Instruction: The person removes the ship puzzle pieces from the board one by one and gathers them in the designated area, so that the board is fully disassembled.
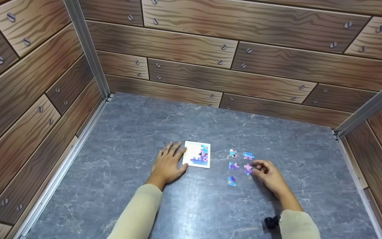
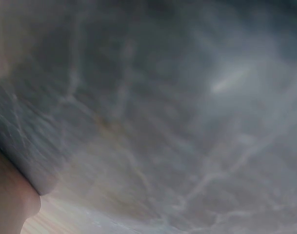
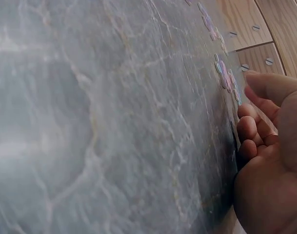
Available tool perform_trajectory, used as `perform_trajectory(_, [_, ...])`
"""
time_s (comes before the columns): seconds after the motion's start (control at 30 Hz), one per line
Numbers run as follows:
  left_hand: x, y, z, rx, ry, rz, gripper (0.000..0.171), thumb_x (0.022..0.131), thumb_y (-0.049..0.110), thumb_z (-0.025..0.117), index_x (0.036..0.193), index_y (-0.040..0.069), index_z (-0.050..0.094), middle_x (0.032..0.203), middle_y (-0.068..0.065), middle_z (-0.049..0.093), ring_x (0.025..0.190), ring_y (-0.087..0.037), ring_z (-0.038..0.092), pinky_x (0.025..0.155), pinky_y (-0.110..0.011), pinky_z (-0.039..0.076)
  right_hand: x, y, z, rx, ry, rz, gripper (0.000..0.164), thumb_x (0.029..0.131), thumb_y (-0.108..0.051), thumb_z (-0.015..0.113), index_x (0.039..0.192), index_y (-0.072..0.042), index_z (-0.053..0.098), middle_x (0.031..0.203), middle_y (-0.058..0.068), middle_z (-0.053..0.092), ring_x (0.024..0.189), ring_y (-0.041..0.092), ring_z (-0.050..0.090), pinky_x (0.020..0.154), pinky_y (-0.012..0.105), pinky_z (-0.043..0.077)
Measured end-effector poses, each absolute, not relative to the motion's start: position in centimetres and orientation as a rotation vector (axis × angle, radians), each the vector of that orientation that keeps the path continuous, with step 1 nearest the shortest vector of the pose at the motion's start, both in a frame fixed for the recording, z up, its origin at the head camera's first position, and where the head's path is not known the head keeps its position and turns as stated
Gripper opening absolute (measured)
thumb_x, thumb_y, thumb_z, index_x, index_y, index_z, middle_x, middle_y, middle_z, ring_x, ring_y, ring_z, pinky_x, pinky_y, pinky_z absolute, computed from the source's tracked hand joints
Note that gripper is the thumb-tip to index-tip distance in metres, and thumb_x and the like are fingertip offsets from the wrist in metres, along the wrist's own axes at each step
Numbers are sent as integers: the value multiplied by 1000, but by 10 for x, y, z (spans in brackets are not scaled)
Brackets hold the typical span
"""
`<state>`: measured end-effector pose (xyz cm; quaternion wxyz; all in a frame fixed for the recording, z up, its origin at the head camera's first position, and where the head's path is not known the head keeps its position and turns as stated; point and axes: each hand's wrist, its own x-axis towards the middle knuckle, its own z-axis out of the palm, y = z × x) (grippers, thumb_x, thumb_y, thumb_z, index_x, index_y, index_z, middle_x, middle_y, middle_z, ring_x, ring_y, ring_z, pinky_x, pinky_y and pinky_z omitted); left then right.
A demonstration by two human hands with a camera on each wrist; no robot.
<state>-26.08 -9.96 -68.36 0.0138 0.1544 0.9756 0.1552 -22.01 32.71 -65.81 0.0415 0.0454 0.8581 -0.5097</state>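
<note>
A white square puzzle tray lies on the grey surface, its right and lower parts filled with colourful pieces. My left hand lies spread at the tray's left side, with thumb and fingertips at its edge. To the right, several loose jigsaw pieces lie apart. Nearest my right hand is a pink and blue jigsaw piece; thumb and forefinger are by its right edge, the other fingers loosely bent. In the right wrist view this hand is beside the pieces, and no piece shows between its fingers.
Other jigsaw pieces are a blue one, a white and teal one, a purple one and a blue and purple one. A black object sits by the right sleeve. Wood-patterned walls enclose the surface.
</note>
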Motion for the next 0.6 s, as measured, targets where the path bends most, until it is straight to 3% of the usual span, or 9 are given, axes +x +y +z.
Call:
perform_trajectory(0.2, [-262,-102,-688,486,3044,478,72,103,70,46,168,37,40,180,4,31,171,-31,21,132,-65,28,-223,328,-659,348,2427,-1823,46,106,-13,70,148,2,58,102,-8,59,86,5,56,73,20,50])
perform_trajectory(0.3, [-261,-105,-690,474,3060,459,73,103,71,46,167,38,41,180,4,32,170,-31,22,132,-65,29,-227,321,-656,391,2407,-1890,47,106,-11,69,149,3,56,96,-11,61,83,5,58,74,21,50])
perform_trajectory(0.6, [-261,-98,-686,507,3066,529,71,102,68,50,165,35,45,179,1,34,170,-33,24,130,-67,31,-238,242,-628,50,2624,-1813,32,98,0,74,130,2,71,97,12,69,78,5,60,71,19,52])
